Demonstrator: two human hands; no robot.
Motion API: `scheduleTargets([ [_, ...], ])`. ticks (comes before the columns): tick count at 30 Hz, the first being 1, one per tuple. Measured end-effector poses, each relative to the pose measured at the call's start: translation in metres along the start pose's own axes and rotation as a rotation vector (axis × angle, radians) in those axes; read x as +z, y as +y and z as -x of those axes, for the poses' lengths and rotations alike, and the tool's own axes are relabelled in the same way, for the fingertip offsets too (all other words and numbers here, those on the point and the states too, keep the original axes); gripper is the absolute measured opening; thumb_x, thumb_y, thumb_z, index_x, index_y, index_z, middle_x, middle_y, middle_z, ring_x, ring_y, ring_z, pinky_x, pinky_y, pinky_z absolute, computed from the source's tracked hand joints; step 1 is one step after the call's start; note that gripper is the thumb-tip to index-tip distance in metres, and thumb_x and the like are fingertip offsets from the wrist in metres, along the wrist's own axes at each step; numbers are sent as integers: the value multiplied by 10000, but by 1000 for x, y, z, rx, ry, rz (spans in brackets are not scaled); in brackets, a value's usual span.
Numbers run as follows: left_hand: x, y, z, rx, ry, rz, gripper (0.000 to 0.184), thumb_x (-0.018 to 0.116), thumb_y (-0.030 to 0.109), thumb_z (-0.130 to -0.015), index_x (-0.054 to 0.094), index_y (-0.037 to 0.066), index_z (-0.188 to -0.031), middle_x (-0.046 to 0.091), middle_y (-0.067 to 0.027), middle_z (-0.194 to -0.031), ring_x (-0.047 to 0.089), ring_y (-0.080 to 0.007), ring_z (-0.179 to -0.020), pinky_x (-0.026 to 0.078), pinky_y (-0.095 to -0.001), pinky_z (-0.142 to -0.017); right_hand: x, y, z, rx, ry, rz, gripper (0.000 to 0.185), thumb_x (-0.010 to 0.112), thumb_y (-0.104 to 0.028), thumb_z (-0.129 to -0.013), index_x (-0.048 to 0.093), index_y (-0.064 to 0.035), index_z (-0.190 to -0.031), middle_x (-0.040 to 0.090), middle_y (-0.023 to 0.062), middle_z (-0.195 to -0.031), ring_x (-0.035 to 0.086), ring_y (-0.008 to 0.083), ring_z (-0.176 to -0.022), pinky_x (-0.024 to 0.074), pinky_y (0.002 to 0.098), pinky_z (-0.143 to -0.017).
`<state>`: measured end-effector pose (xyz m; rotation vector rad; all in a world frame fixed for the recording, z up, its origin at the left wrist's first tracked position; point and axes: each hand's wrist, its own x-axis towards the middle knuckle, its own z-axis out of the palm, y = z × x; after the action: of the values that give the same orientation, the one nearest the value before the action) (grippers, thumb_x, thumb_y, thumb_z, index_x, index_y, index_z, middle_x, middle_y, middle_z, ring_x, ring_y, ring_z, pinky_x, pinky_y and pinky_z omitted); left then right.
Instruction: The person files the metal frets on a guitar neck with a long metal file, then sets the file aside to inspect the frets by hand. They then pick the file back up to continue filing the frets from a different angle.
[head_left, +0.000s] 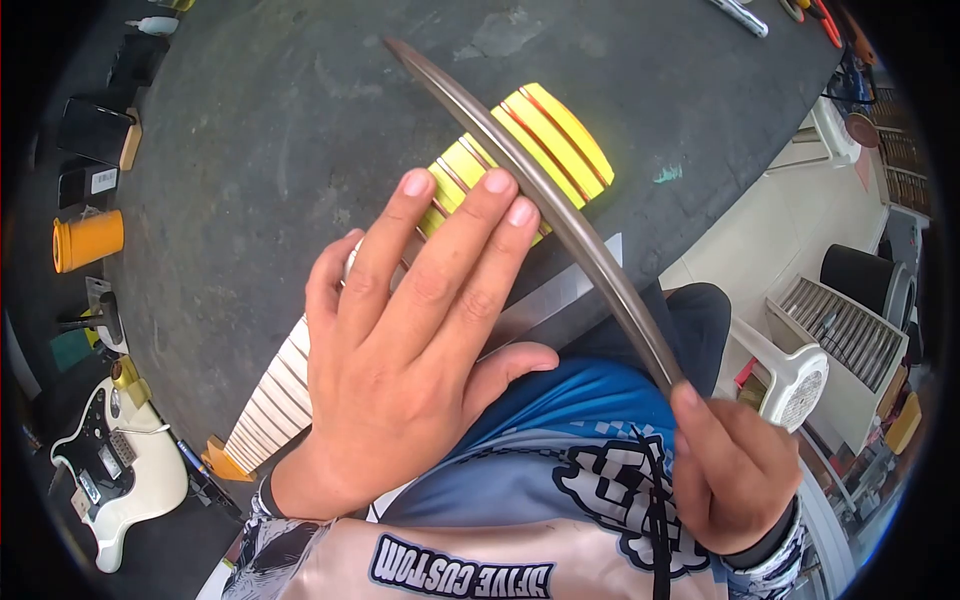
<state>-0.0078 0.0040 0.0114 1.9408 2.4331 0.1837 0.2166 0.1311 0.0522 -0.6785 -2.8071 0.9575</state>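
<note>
A long, slightly curved dark metal tool like a file lies diagonally across a fretted neck. My right hand is closed round its lower right end. My left hand lies over the neck with fingers stretched out, and two fingertips touch the side of the tool. Yellow strips cover the neck between the reddish frets at its upper end. The pale lower part of the neck shows left of my wrist, near a small orange wooden block. Part of the neck is hidden under my left hand.
A dark worktop carries the neck. At the left are an orange cup, a phone and a white guitar body. A white stool and a slatted crate stand at the right. Tools lie at the top right.
</note>
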Motion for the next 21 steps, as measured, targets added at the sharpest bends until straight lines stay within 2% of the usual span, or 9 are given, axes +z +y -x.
scheduleTargets([
  [6, -1, -1, -1, -5, -25, 12, 795, 630, 626, -858, 586, 55, -1410, 549, -114, -1465, 454, -353, -1395, 375, -448, -1065, -15, 6, 75, -3, -2, 78, 523, 633, 56, -733, 664, -24, -1249, 684, 130, -788, 604, 246, -602, 457, 343, -579],
  [8, 0, -1, 0, 0, -21, 14, 796, 629, 628, -858, 585, 56, -1411, 549, -112, -1465, 452, -353, -1398, 375, -447, -1064, -19, 3, 79, 25, -25, 62, 522, 631, 40, -736, 659, -22, -1254, 683, 128, -787, 603, 249, -602, 453, 351, -577],
  [13, 1, -2, 0, -1, -9, 15, 796, 630, 626, -858, 582, 59, -1415, 550, -111, -1463, 449, -352, -1401, 377, -443, -1060, -3, -7, -1, 33, 6, -14, 509, 642, 116, -708, 690, -6, -1201, 686, 141, -806, 625, 261, -601, 494, 326, -570],
  [16, 1, -2, 0, 2, -12, 14, 790, 626, 626, -862, 585, 61, -1413, 551, -110, -1462, 451, -352, -1398, 380, -440, -1055, 4, -4, -11, 19, 37, -37, 499, 645, 111, -714, 692, -8, -1196, 685, 144, -799, 637, 268, -610, 487, 331, -547],
  [21, -1, -3, 0, 8, -28, 8, 782, 616, 628, -872, 588, 61, -1410, 555, -110, -1459, 456, -352, -1393, 382, -438, -1048, -11, 6, 60, 24, 9, 69, 539, 617, 86, -724, 668, -41, -1245, 682, 121, -787, 603, 238, -591, 462, 337, -556],
])
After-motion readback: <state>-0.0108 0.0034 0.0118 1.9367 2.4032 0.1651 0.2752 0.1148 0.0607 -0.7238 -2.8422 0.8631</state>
